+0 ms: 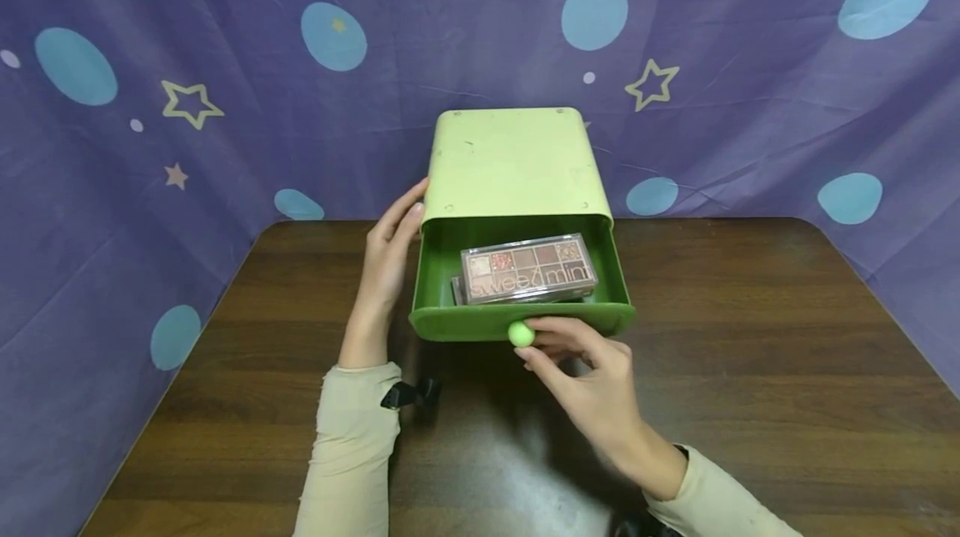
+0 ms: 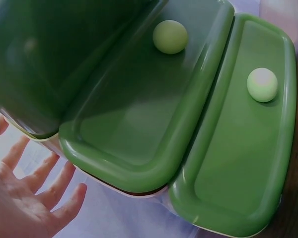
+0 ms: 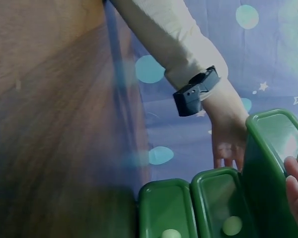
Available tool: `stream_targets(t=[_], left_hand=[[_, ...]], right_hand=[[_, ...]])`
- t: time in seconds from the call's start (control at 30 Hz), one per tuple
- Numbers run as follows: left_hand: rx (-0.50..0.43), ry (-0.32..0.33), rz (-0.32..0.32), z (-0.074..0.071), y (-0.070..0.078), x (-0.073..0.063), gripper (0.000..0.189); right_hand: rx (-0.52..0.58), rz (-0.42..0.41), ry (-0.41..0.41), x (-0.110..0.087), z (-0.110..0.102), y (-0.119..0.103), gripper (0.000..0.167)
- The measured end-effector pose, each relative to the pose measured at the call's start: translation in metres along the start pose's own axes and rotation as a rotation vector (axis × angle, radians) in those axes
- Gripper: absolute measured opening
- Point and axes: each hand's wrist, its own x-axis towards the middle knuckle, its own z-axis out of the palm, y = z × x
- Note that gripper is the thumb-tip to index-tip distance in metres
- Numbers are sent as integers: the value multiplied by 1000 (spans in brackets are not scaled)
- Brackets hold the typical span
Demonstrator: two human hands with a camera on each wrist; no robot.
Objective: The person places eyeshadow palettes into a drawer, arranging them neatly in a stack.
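Note:
A small drawer cabinet point(image 1: 517, 162) with a pale green shell stands on the table, its green top drawer point(image 1: 457, 323) pulled out. Inside the drawer lies a clear-lidded makeup palette point(image 1: 528, 270) with several pans, on top of another flat case that is mostly hidden. My right hand point(image 1: 592, 370) pinches the drawer's round light-green knob point(image 1: 521, 333) between thumb and fingers. At the cabinet's left side my left hand point(image 1: 386, 258) rests against the shell, fingers extended; the left wrist view shows them spread. Below, the middle drawer point(image 2: 134, 124) and bottom drawer point(image 2: 233, 158) are closed.
The cabinet stands on a dark wooden table point(image 1: 750, 353). Behind it hangs a purple curtain point(image 1: 465, 37) with stars and blue ovals. A black wrist strap device point(image 3: 193, 94) sits on the left sleeve.

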Motion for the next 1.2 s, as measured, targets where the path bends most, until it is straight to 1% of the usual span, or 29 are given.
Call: stream_targets(t=[0.1, 0.17, 0.33, 0.57, 0.73, 0.93, 1.2], left_hand=[[-6, 3, -6, 0, 0, 0, 41], [-5, 4, -11, 0, 0, -1, 41], [1, 5, -22, 0, 2, -2, 41], [5, 15, -28, 0, 1, -2, 41], [1, 7, -28, 1, 0, -2, 42], [-1, 0, -15, 1, 1, -2, 42], [3, -2, 5, 2, 0, -2, 42]], right_hand=[[9, 10, 1, 3, 0, -2, 34], [4, 33, 2, 5, -1, -3, 35], [-40, 94, 11, 9, -2, -4, 35], [-52, 104, 7, 13, -2, -3, 33], [-50, 119, 11, 17, -1, -2, 32], [-42, 151, 20, 21, 0, 1, 29], [-69, 172, 46, 26, 2, 7, 29]])
